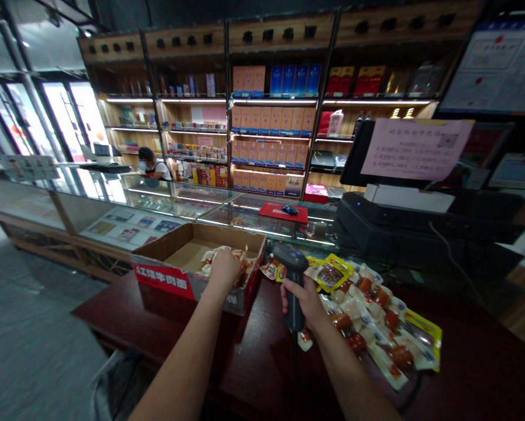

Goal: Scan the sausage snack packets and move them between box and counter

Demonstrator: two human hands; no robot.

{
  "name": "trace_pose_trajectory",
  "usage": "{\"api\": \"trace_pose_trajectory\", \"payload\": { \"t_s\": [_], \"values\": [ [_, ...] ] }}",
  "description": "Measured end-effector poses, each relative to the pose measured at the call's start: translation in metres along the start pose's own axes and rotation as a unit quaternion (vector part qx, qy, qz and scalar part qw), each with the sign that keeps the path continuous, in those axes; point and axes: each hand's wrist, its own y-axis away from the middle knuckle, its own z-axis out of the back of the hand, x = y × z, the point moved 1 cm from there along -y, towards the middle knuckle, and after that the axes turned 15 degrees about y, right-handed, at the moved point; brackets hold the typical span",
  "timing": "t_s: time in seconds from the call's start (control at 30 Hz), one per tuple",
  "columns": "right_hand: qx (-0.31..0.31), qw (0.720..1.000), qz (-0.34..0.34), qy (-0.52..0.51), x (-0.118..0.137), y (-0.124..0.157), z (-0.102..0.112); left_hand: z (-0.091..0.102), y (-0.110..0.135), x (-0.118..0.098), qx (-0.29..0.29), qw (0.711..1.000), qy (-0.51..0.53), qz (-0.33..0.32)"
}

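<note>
Nearby, packets [379,297] flank right fingers [295,289] gripping scanner [294,268]; carton [168,278] surrounds left fingers [231,264], grip unclear.

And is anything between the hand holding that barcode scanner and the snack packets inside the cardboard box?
Yes, the right wall of the cardboard box stands between the right hand, with its barcode scanner, and the snack packets inside.
</note>
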Motion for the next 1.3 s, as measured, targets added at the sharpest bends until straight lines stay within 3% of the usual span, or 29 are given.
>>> {"api": "trace_pose_trajectory", "payload": {
  "t_s": [0.13,0.2,0.27,0.4,0.6,0.73,1.0,1.2,1.3],
  "values": [
    [-0.006,1.000,0.002,0.012,-0.001,0.002,0.004,0.000,0.011,-0.015,-0.098,0.982,0.099,-0.130],
    [-0.008,1.000,-0.001,0.018,-0.003,0.004,0.009,-0.008,0.021,-0.026,-0.088,0.962,0.179,-0.189],
    [-0.019,1.000,-0.007,0.021,-0.005,0.007,0.015,-0.023,0.031,-0.037,-0.039,0.947,0.242,-0.208],
    [-0.066,0.997,-0.028,0.008,-0.011,0.014,0.037,-0.064,0.038,-0.044,0.052,0.949,0.275,-0.148],
    [-0.076,0.996,-0.031,-0.024,-0.029,0.019,0.072,-0.124,0.017,-0.028,0.096,0.978,0.176,-0.053],
    [-0.088,0.995,-0.015,-0.053,-0.039,0.021,0.081,-0.150,0.014,-0.015,0.120,0.987,0.110,-0.007],
    [-0.087,0.994,-0.024,-0.066,-0.039,0.023,0.085,-0.164,0.021,-0.008,0.127,0.992,-0.012,-0.008],
    [-0.091,0.994,-0.022,-0.059,-0.040,0.024,0.083,-0.158,0.023,-0.004,0.151,0.988,0.040,0.022],
    [-0.092,0.994,-0.025,-0.057,-0.039,0.024,0.082,-0.157,0.021,0.003,0.131,0.985,0.115,0.015]
  ]
}}
